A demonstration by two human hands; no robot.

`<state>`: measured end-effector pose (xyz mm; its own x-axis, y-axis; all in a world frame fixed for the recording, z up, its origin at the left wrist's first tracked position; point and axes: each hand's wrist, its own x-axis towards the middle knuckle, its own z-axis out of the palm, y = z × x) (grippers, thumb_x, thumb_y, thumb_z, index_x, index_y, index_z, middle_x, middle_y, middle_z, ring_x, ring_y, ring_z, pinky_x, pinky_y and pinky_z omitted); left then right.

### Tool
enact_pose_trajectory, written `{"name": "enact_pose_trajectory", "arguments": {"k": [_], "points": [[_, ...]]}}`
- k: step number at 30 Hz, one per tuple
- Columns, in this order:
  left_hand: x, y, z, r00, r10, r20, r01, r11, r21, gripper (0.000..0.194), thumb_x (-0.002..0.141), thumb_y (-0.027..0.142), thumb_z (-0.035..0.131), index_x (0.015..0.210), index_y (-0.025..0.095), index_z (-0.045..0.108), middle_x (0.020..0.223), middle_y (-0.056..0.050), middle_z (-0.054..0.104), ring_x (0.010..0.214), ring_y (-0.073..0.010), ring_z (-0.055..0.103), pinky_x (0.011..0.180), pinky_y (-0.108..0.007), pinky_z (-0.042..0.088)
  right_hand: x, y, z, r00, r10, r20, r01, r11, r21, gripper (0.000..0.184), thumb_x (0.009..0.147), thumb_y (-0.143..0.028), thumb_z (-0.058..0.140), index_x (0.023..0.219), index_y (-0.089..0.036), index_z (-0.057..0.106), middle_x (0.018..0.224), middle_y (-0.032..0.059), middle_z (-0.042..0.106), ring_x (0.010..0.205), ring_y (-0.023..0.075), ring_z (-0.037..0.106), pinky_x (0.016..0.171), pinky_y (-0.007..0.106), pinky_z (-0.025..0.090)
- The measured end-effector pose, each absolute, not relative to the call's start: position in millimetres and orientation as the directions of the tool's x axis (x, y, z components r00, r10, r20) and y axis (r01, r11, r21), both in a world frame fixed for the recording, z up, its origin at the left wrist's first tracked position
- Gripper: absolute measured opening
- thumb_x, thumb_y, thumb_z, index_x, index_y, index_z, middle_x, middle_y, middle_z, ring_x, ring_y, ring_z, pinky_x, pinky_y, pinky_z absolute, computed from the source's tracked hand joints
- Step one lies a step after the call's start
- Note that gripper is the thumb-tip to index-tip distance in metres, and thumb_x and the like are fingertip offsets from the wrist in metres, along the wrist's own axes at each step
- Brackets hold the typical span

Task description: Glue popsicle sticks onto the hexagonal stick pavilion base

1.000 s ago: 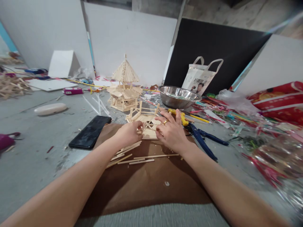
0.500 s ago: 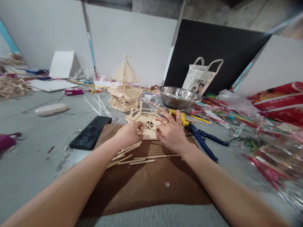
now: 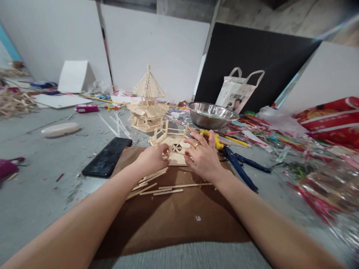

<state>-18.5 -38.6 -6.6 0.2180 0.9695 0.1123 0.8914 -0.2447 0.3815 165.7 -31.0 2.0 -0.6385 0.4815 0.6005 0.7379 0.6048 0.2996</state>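
Note:
A low wooden-stick model (image 3: 164,139) with short upright posts and railings stands at the far end of a brown sheet (image 3: 174,220). At its left front, my left hand (image 3: 153,157) is closed, thumb and finger pinched at the model. On the opposite side my right hand (image 3: 202,154), with a ring, pinches thumb and index finger at the model's front railing while its other fingers are raised. Both pinches appear to hold thin sticks of the model, though the fingertips hide much of them. Several loose wooden sticks (image 3: 168,192) lie on the sheet before my hands.
Behind stands a wooden-stick pavilion (image 3: 148,108) with a pointed roof. A black phone (image 3: 108,157) lies left. To the right are blue-handled pliers (image 3: 241,170), a yellow tool (image 3: 215,139), a metal bowl (image 3: 211,115), a white bag (image 3: 237,91) and heaped plastic scraps.

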Motion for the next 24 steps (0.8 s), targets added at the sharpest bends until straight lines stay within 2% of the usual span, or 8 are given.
{"name": "enact_pose_trajectory", "arguments": {"k": [5,11,13,15,19,24], "points": [[-18,-39,-7,0.223,0.964,0.142,0.886,-0.262,0.383,0.030,0.064,0.031,0.049,0.092,0.021,0.051,0.084,-0.004,0.062,0.077,-0.0208,0.058,0.062,-0.027,0.039,166,-32,2,-0.645,0.485,0.591,0.734,0.607,0.304,0.016,0.075,-0.022,0.046,0.068,-0.020,0.061,0.103,-0.0004,0.060,0.111,0.0219,0.037,0.099,0.052,-0.006],[-17,-40,-5,0.147,0.979,0.142,0.894,-0.193,0.403,0.040,0.064,0.047,0.051,0.096,0.023,0.050,0.090,-0.004,0.060,0.077,-0.0229,0.057,0.063,-0.032,0.041,166,-32,3,-0.648,0.480,0.591,0.733,0.605,0.312,0.017,0.076,-0.021,0.046,0.070,-0.020,0.061,0.103,0.0012,0.060,0.111,0.0227,0.037,0.099,0.053,-0.005],[-17,-40,-4,0.105,0.967,0.231,0.892,-0.195,0.408,0.044,0.064,0.048,0.051,0.100,0.023,0.048,0.096,-0.005,0.057,0.085,-0.0237,0.054,0.070,-0.035,0.041,166,-31,3,-0.651,0.475,0.592,0.730,0.608,0.314,0.017,0.076,-0.021,0.045,0.071,-0.019,0.062,0.104,0.0020,0.059,0.111,0.0232,0.037,0.098,0.054,-0.005],[-16,-41,-4,0.102,0.917,0.386,0.881,-0.263,0.392,0.050,0.065,0.045,0.052,0.108,0.020,0.044,0.106,-0.008,0.052,0.097,-0.0240,0.048,0.079,-0.036,0.039,166,-31,2,-0.655,0.471,0.590,0.725,0.612,0.316,0.017,0.076,-0.021,0.045,0.072,-0.019,0.061,0.105,0.0026,0.059,0.112,0.0237,0.036,0.098,0.055,-0.004],[-12,-43,-5,0.219,0.744,0.631,0.862,-0.451,0.233,0.048,0.066,0.034,0.056,0.111,0.021,0.045,0.120,-0.009,0.040,0.112,-0.0257,0.033,0.092,-0.041,0.027,167,-30,1,-0.656,0.460,0.599,0.721,0.617,0.316,0.015,0.075,-0.022,0.047,0.073,-0.019,0.061,0.104,0.0029,0.059,0.113,0.0244,0.035,0.098,0.056,-0.002],[-8,-44,-7,0.367,0.643,0.672,0.843,-0.535,0.051,0.027,0.068,0.027,0.055,0.095,0.022,0.056,0.126,-0.008,0.036,0.120,-0.0292,0.019,0.096,-0.047,0.016,167,-30,-1,-0.657,0.461,0.597,0.722,0.612,0.322,0.014,0.075,-0.022,0.047,0.075,-0.019,0.061,0.106,0.0022,0.058,0.114,0.0244,0.034,0.098,0.056,0.000]]}}
